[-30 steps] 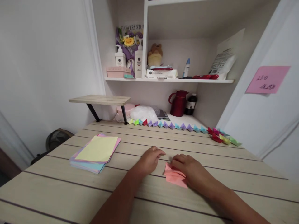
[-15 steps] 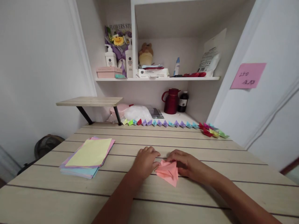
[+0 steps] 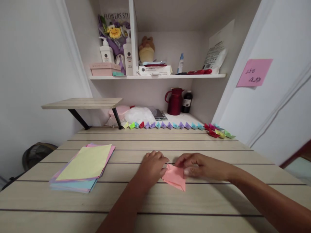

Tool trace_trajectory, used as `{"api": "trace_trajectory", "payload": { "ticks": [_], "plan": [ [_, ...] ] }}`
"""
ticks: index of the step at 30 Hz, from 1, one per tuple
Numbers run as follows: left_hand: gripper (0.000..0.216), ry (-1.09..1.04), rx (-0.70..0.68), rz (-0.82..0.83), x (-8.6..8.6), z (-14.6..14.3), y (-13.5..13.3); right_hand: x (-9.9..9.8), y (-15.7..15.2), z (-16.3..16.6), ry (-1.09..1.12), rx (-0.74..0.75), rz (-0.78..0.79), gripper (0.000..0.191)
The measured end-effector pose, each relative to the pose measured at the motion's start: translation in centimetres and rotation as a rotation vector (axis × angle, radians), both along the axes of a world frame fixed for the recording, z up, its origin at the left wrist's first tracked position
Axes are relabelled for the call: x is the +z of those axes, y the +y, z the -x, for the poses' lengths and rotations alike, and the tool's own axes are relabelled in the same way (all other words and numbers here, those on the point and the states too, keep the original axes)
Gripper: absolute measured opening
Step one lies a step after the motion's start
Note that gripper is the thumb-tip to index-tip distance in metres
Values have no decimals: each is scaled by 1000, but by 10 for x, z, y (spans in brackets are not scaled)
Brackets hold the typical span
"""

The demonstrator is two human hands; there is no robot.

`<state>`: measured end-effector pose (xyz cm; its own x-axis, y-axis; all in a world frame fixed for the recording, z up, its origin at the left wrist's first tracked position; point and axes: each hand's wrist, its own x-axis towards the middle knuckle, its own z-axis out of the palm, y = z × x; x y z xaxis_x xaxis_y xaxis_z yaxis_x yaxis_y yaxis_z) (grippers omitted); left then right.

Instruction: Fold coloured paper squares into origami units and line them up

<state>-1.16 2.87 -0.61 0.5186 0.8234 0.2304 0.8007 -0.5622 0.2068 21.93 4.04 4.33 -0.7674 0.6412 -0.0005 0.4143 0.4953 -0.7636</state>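
A small folded piece of salmon-pink paper (image 3: 174, 177) lies on the table between my hands, flat-looking with a pointed corner toward me. My left hand (image 3: 154, 166) is at its left corner, the thumb pressed against the paper and the fingers bent. From the other side, my right hand (image 3: 198, 166) grips the upper right edge, thumb and fingers closed about it. Parts of the paper's upper and right edges are hidden behind the fingers. To the left rests a stack of coloured square paper sheets (image 3: 85, 161), a yellow one on top.
Folded paper boats (image 3: 170, 125) in several colours line the back of the wooden table (image 3: 80, 213), bunching up at the right end. A small raised shelf (image 3: 82, 103) stands at the back left. Behind are a dark red jug (image 3: 175, 102) and a dark bottle (image 3: 187, 102).
The pink paper's raised, creased middle flap now lies flatter, making a smoother four-sided shape. My right thumb has shifted onto its right edge. The view has tilted slightly.
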Motion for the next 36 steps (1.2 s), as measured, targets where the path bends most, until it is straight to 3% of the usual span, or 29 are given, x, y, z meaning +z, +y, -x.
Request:
{"api": "trace_trajectory", "payload": {
  "ticks": [3,8,11,14,21,24,28,32,36],
  "plan": [
    [25,26,-4,-2,-2,-5,0,-20,2,13,76,-211,-109,13],
    [33,-107,59,33,-4,3,3,-47,-2,27,34,-199,-41,2],
    [30,-260,173,57,-6,13,10,-49,-4,27,41,-243,-52,4],
    [22,-340,245,67,-7,17,15,-48,-5,25,67,-299,-160,12],
    [15,-322,170,105,-4,0,4,-55,-2,23,-11,-415,-308,19],
    [19,-274,204,102,-3,-11,-2,-57,-2,20,-45,-469,-353,17],
    [16,-285,316,76,-8,-21,-2,-57,0,16,27,-520,-273,28],
    [19,-325,360,68,-16,-25,3,-55,6,14,124,-470,-147,22],
    [24,-374,362,54,-21,-27,5,-57,13,11,164,-533,-169,22]
  ]
}}
